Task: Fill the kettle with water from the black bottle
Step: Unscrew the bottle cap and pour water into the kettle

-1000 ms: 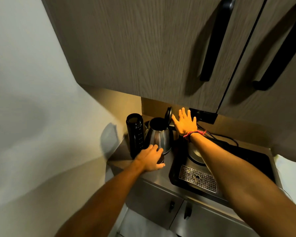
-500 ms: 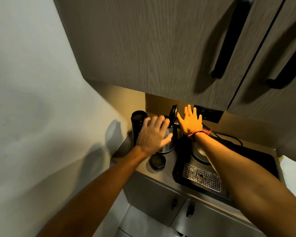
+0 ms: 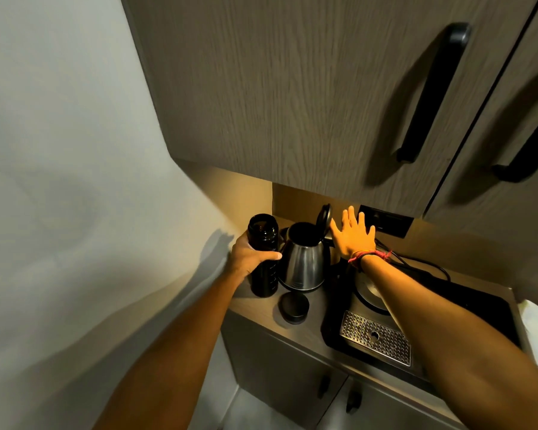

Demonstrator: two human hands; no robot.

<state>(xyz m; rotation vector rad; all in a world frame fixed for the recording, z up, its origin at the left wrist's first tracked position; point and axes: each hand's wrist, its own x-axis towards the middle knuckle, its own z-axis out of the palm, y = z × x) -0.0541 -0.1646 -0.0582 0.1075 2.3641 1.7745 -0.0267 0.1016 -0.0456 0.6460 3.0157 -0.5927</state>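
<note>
The black bottle (image 3: 263, 240) stands uncapped on the counter's left end, against the wall. My left hand (image 3: 249, 255) is wrapped around its middle. Its round black cap (image 3: 293, 306) lies flat on the counter in front. Right beside the bottle stands the steel kettle (image 3: 303, 264), its black lid (image 3: 323, 216) tipped up and open. My right hand (image 3: 352, 235), fingers spread and holding nothing, rests flat against the raised lid from the right.
A black tray (image 3: 466, 308) with a metal drip grille (image 3: 375, 336) and the kettle's round base (image 3: 368, 293) fills the counter's right part. A wall socket (image 3: 385, 220) with cables sits behind. Upper cabinets (image 3: 292, 88) hang low overhead; the wall closes the left side.
My left hand left the cap on the counter, passed over the kettle and took hold of the bottle. My right hand stayed at the lid.
</note>
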